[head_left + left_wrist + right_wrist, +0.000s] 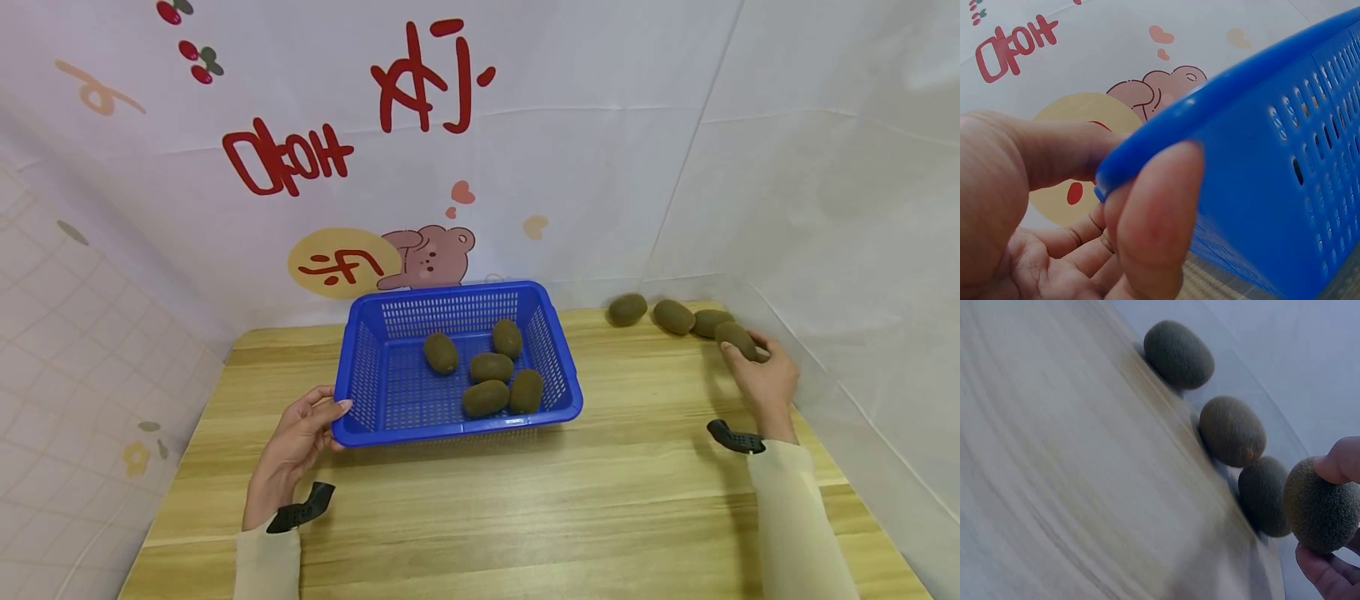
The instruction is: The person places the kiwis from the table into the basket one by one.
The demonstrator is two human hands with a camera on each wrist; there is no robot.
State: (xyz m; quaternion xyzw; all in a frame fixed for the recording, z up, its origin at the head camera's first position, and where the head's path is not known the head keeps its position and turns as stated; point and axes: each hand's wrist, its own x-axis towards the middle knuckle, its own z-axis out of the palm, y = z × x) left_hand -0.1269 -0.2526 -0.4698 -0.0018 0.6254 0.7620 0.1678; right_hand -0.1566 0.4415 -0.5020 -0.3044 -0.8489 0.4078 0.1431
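Observation:
A blue plastic basket (457,435) with perforated walls stands on the table, several brown kiwis in it, such as one kiwi (440,353) left of the others. My left hand (298,433) pinches the basket's near left corner; in the left wrist view the thumb (1159,219) lies against the rim. At the table's right, my right hand (772,379) grips a kiwi (735,340) between thumb and fingers. In the right wrist view that held kiwi (1322,506) appears beside a row of three: a nearest kiwi (1264,497), a middle kiwi (1232,431) and a far kiwi (1179,354).
The wood-grain table (450,517) is bounded by a white printed sheet (600,183) at the back and by white sheets on both sides. The kiwi row lies along the back edge, near the right corner. Black wrist mounts (302,508) sit on both forearms.

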